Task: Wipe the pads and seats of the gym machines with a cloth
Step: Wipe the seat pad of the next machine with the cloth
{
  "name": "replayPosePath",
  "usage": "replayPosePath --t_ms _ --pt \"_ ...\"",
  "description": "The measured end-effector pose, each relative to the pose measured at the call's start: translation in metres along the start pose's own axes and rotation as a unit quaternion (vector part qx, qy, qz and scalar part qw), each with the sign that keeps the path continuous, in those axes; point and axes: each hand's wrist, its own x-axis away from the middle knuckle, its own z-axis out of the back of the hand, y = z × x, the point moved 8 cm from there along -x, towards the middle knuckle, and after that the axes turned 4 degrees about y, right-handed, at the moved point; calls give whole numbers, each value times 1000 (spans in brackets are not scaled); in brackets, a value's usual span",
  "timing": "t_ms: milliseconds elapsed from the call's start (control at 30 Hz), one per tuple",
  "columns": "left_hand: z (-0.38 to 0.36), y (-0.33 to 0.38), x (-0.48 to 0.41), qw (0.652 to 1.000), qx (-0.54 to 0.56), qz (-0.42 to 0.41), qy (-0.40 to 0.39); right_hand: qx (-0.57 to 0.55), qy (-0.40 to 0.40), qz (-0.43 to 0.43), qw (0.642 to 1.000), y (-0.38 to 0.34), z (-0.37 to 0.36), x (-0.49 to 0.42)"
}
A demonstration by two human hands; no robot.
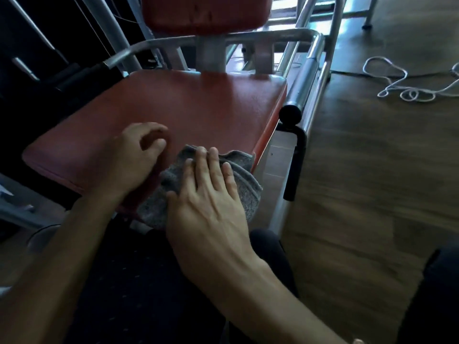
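- Two hands worked at the near edge of the red seat (188,108), the one pad within easy reach in this view.
- The right hand (211,192) lay flat on the grey cloth (248,192), its fingers straight and close together and the thumb out to the side. A flat palm spreads pressure over a broad patch of cloth, which suits wiping.
- The cloth sat at the seat's near right corner, partly on the top surface and partly draped over the front edge, where it bunched below the hand. This placing suggests that the corner and edge were the part in hand.
- The left hand (134,157) rested on the seat just beside the cloth, its fingers loosely curled with nothing seen in them. It probably steadied the person leaning over the machine.
- The back pad (203,13) stood upright behind the seat, above the curved frame tube (268,36). Whether it had been wiped could not be told.
- A black knob (290,114) projected just beside the seat's right edge, a likely snag for the cloth.
- A white rope (412,95) lay looped on the wooden floor (372,170), well apart from the work.
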Motion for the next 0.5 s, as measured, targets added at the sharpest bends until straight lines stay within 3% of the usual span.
replayPosePath --t_ms 67,133,300,500 --pt "-13 31 12 996 32 -68 -46 -68 57 -28 996 6 7 16" --pt "-19 47 20 992 45 -102 -56 -160 45 -66 984 8 3 38" --pt "-28 54 29 989 24 -136 -43 -375 79 -194 903 14 -5 71" --pt "-29 58 31 989 27 -142 -33 -459 56 -285 840 18 -12 71"
